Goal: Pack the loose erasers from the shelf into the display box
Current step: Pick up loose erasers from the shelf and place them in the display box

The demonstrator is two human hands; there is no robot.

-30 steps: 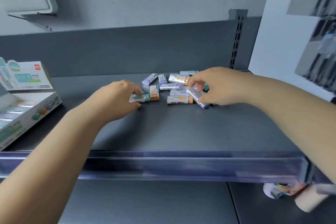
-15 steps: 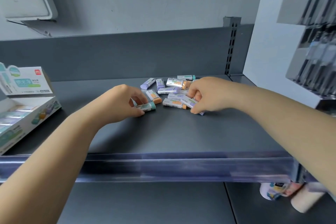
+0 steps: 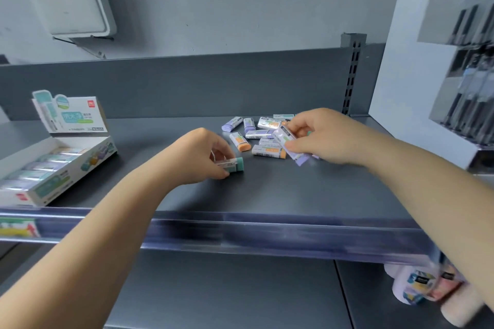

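The loose erasers (image 3: 263,132) lay heaped at the back of the shelf (image 3: 267,189), well apart from the display box (image 3: 53,168). Light, stiff and film-slick, they looked best pinched across the long sides. The left hand (image 3: 199,159) gripped a green-tipped eraser (image 3: 232,164); the right hand (image 3: 318,136) pinched a purple eraser (image 3: 290,144).

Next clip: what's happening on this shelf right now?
A person is gathering loose erasers from a dark shelf. The left hand grips a green-tipped eraser at the near edge of the pile. The right hand pinches a purple-tipped eraser over the loose erasers that lie scattered at the back. The display box stands open at the left, already partly filled; neither held eraser has reached it yet.
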